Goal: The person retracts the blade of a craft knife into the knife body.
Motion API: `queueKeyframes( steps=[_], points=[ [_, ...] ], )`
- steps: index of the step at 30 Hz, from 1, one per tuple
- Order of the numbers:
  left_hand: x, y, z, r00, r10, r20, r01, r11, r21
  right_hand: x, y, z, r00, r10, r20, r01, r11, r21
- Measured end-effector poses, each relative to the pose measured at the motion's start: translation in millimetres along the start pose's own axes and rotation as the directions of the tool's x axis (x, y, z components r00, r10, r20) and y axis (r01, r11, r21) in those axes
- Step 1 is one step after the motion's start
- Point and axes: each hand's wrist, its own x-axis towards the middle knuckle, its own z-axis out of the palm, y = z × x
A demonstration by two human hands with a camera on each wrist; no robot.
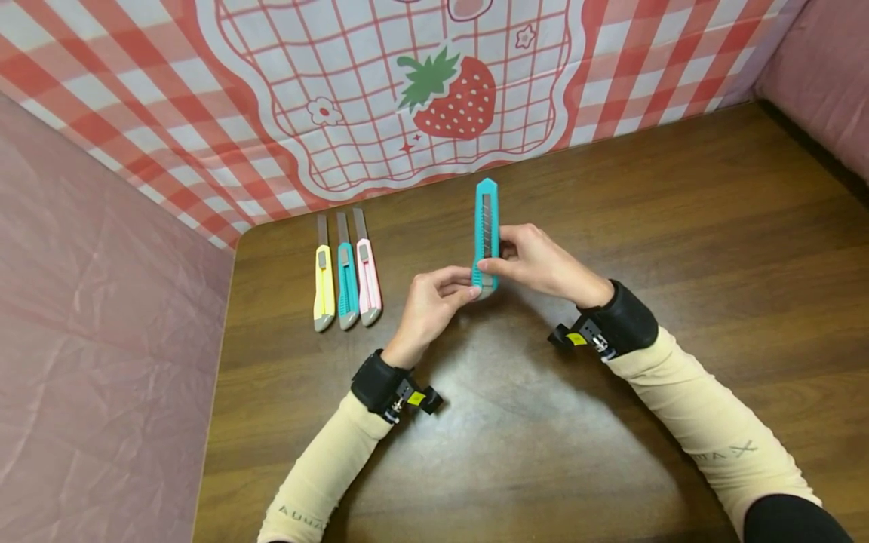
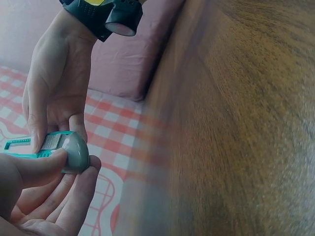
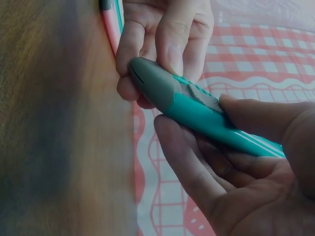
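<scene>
Both hands hold one teal box cutter [image 1: 486, 204], raised upright over the middle of the table in the head view. Its segmented blade shows inside the slot, and no blade sticks out past the pointed top. The left hand [image 1: 429, 303] pinches the grey end cap [image 2: 77, 153] between thumb and fingers. Higher up, the right hand [image 1: 543, 260] grips the body, its thumb [image 3: 246, 110] at the grey slider [image 3: 204, 98] close to that cap. In the right wrist view, the right fingers lie under the teal body.
To the left, a yellow box cutter [image 1: 324, 290], a second teal box cutter [image 1: 348, 294] and a pink box cutter [image 1: 370, 286] lie side by side, blades extended away from the person. Behind the wooden table [image 1: 475, 452] hangs a checked strawberry cloth [image 1: 353, 75]. Pink fabric [image 1: 102, 339] borders the left side.
</scene>
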Motion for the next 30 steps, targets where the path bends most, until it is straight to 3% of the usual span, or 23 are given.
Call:
queueKeyframes(
  steps=[5, 16, 30],
  points=[
    [1.0, -3.0, -1.2, 1.0, 0.006, -0.001, -0.006, 1.0, -0.023, 2.0, 0.3, 0.7, 1.0, 0.02, -0.017, -0.019, 0.999, 0.037],
    [0.7, -4.1, -1.0, 0.998, -0.017, 0.064, 0.017, 1.0, -0.003, 2.5, 9.6, -5.7, 0.999, 0.041, 0.012, -0.042, 0.991, 0.13],
    [2.1, -12.3, -1.7, 0.995, -0.005, 0.095, 0.015, 0.994, -0.106, -5.9, 53.8, -36.9, 0.974, 0.226, 0.01, -0.226, 0.97, 0.089]
  ],
)
